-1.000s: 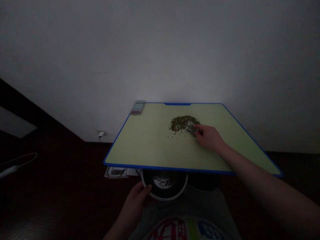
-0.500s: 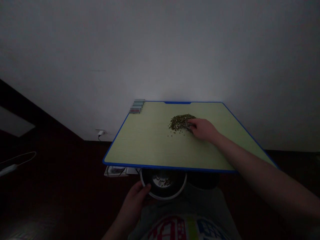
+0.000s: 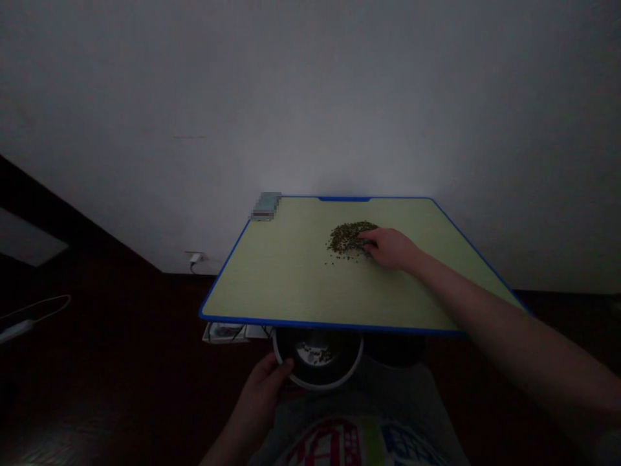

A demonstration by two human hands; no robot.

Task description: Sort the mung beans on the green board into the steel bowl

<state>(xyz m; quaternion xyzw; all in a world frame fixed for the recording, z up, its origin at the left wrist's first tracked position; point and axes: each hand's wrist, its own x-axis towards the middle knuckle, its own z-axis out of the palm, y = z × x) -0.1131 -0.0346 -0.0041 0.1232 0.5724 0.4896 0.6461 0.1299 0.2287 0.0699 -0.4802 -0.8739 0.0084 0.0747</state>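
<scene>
On the pale yellow-green tabletop [image 3: 286,278] with a blue rim lies a loose heap of small greenish-brown beans [image 3: 345,236]. My right hand [image 3: 388,247] is closed at the heap's right side, its fingertips down among the beans. Something small and greyish shows faintly under the fingers, mostly hidden by them. Below the table's front edge, my left hand [image 3: 264,382] grips the left rim of a metal bowl [image 3: 334,380], thumb on top of the rim. Some beans lie in the bowl's shiny bottom, and the tabletop covers its far side.
A blurred-out flat object [image 3: 266,207] sits at the table's far left corner. Behind the table rises a pale wall [image 3: 310,97] with a plugged-in charger [image 3: 195,258]. A white box [image 3: 226,332] with cables shows under the table, and a power strip [image 3: 17,331] lies at far left.
My right hand has moved a little left and away from me, into the heap. A shiny greyish object seen in its fingers earlier is now mostly hidden. My left hand keeps hold of the bowl.
</scene>
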